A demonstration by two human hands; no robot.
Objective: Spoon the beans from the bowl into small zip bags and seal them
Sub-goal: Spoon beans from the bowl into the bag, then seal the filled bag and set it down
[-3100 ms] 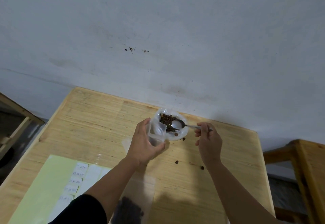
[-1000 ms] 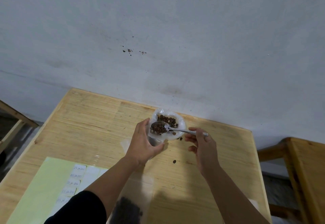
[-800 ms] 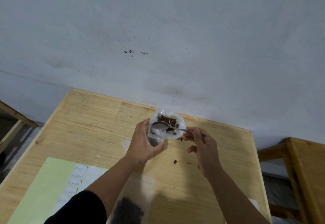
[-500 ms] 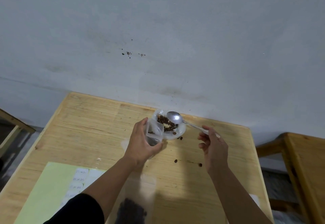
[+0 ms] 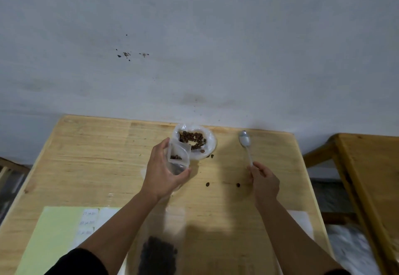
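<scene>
Risk, spill from bag: the small clear plastic zip bag [image 5: 178, 158] is held open-mouthed and upright above the pale wooden table [image 5: 86, 156]; a tilt or a squeeze before sealing is judged likely to shed the few brown beans [image 5: 175, 157] seen inside it
Risk, strays: loose brown beans [image 5: 207, 184] are already scattered on the table between the hands and could be brushed off by a forearm
Risk, bowl: the white plastic-lined round bowl [image 5: 210, 145] sits near the table's far edge, just beside the bag, and could be knocked as the bag is drawn away
Risk, seal: a bean caught in the zip track would be expected to keep the strip from closing
Left hand [image 5: 163, 171]: raised, palm toward the bowl, fingers and thumb curled round the bag's lower part, the mouth left free
Right hand [image 5: 263, 181]: low over the table, well apart from the bag, fingertips pinching the handle end of the silver metal spoon [image 5: 246, 145]
Spoon: bowl end empty, pointing away from the person, lying on or just above the table; which cannot be told
Beans in the bowl: dark heap [image 5: 192, 139] remaining
Near edge: pale green sheet [image 5: 54, 238] with small white labels [image 5: 88, 220], and a blurred dark mass [image 5: 157, 255] under clear plastic
</scene>
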